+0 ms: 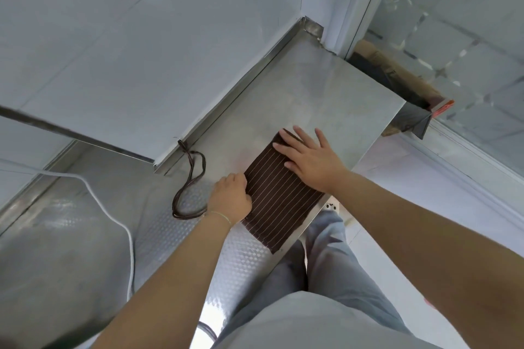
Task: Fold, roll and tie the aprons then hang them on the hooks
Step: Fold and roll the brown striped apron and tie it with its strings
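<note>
Lying on the table (326, 88), the folded apron (279, 201) is pressed by the flat right hand (310, 160), its left edge pinched by the left hand (231, 197).

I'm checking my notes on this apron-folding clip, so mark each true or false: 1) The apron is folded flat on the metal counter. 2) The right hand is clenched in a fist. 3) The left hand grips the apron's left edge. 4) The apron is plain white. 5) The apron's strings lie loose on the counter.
1) True: the apron lies folded on the counter.
2) False: the right hand presses flat, fingers spread.
3) True: the left hand grips that edge.
4) False: it is dark brown with thin light stripes.
5) True: the strings lie looped left of the apron.
</note>
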`<action>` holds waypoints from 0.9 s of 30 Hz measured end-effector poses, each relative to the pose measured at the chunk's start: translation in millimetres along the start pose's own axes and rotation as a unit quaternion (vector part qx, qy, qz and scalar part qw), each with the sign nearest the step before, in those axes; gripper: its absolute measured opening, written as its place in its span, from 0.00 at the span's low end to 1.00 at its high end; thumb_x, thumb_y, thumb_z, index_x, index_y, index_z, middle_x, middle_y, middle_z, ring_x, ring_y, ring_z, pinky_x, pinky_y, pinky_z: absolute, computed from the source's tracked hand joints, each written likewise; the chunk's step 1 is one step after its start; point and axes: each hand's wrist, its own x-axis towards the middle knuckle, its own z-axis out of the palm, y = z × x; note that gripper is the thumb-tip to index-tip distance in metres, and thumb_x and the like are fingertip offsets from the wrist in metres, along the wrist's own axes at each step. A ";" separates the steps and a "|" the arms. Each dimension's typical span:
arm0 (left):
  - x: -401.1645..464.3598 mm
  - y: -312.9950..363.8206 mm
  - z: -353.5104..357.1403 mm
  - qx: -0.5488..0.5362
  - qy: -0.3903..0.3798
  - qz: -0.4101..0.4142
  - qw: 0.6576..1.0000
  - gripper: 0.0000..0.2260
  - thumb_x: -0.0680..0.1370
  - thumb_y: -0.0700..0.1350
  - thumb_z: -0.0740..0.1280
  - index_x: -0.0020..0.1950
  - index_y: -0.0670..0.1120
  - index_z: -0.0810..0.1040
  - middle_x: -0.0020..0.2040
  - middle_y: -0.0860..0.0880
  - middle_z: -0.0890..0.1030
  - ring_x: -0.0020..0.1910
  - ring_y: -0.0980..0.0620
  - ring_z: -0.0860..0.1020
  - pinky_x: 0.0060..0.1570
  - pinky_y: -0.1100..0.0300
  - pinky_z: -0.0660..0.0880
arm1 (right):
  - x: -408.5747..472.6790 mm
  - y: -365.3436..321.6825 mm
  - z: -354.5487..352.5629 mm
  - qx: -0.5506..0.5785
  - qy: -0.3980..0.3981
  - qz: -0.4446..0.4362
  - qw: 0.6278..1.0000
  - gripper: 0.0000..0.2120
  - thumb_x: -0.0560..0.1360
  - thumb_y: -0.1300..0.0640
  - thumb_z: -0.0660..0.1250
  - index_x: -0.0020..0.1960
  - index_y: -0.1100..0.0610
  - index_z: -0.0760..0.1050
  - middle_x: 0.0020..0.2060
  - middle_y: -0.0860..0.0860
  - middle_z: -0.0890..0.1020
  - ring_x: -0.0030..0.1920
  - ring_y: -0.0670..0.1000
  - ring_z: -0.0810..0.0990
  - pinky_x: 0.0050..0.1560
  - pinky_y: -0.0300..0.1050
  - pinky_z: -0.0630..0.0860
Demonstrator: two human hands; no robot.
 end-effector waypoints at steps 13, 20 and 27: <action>1.8 35.6 46.1 0.141 0.031 0.086 0.986 0.36 0.73 0.71 0.51 0.77 0.52 0.60 0.77 0.44 0.60 0.75 0.39 0.60 0.70 0.40 0.60 | -5.8 11.6 28.8 -0.024 -0.030 0.097 0.995 0.40 0.71 0.29 0.26 0.78 0.43 0.46 0.78 0.47 0.50 0.78 0.58 0.46 0.72 0.68 0.46; 39.3 39.7 -3.0 0.107 0.034 -0.092 0.989 0.26 0.83 0.55 0.53 0.76 0.65 0.43 0.78 0.45 0.35 0.76 0.35 0.40 0.72 0.38 0.44 | -26.3 42.1 19.5 -0.071 0.101 0.187 0.975 0.28 0.76 0.35 0.55 0.61 0.55 0.75 0.58 0.58 0.77 0.66 0.62 0.70 0.72 0.64 0.54; 67.2 55.8 -20.6 0.042 0.046 0.029 0.998 0.29 0.80 0.40 0.61 0.76 0.60 0.58 0.79 0.46 0.45 0.74 0.35 0.50 0.72 0.44 0.61 | -50.2 36.6 22.2 -0.037 0.047 0.096 0.994 0.23 0.74 0.34 0.57 0.49 0.53 0.74 0.44 0.52 0.78 0.44 0.55 0.77 0.41 0.49 0.75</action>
